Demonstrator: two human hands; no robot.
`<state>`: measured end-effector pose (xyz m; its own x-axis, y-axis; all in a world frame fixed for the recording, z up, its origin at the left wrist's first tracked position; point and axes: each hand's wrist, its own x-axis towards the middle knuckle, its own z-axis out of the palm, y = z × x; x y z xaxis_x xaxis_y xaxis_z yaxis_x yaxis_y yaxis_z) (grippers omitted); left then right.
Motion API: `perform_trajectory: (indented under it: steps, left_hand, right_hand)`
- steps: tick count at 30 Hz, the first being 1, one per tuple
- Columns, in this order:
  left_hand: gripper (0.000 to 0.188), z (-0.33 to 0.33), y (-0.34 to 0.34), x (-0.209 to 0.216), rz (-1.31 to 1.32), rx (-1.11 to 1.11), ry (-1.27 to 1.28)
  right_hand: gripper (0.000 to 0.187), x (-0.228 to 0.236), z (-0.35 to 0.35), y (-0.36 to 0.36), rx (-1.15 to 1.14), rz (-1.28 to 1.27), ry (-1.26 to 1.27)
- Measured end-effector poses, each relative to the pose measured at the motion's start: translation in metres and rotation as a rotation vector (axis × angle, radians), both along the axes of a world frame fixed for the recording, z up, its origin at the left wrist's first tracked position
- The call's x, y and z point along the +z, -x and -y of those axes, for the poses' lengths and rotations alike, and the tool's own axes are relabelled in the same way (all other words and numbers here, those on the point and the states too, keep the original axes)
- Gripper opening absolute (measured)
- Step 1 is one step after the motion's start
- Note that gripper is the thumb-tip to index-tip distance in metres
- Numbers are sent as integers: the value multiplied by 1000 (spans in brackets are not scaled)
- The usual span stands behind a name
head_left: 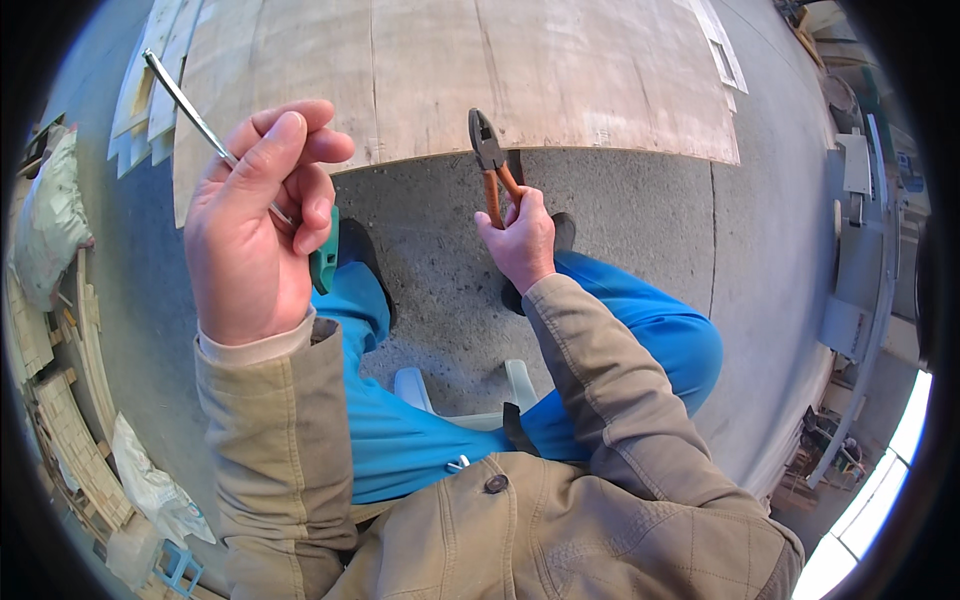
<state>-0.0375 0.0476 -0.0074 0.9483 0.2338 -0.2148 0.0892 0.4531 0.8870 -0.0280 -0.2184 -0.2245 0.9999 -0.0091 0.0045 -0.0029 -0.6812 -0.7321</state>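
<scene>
My left hand (255, 225) is raised at the left, its thumb and fingers closed around a slim silver metal rod (190, 108). The rod slants up and to the left past the near corner of the wooden board. Below the fingers a green piece (325, 258) shows; whether it is the rod's handle I cannot tell. In front of my knees, my right hand (525, 240) grips a pair of pliers (487, 150) by the orange-brown handles. Their dark jaws point away from me, over the board's near edge. The handles stand slightly apart, and nothing shows between the jaws.
A large, low wooden board (450, 80) lies ahead, with pale strips (150, 100) by its left side. White sacks (55, 220) and stacked wood (75, 430) line the far left. Metal equipment (855, 230) stands at the right. A pale plastic stool (520, 385) is under me.
</scene>
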Motion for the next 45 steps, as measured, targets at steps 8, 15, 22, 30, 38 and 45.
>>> perform_trajectory:
  steps: [8, 15, 22, 30, 38, 45]
  left_hand:
    - [27, 0, 0, 3, 8, -10, 4]
    - [27, 2, -3, 4, 13, -7, 16]
    - [26, 4, 3, 4, 7, -40, 14]
    - [23, 6, -8, -15, 10, -60, -22]
    - [35, 48, 1, -105, -361, -172, -235]
    - [37, 106, 41, -201, -640, -269, -258]
  right_hand:
    - [51, -10, -27, -19, 103, -233, 231]
    - [53, 21, -31, -34, -83, 16, -91]
    - [49, 13, -37, -27, 87, -311, 199]
    - [43, 82, -11, -36, 7, -84, -104]
    - [40, 167, 96, -4, -39, 67, -113]
    - [39, 195, 162, 28, -124, 56, -205]
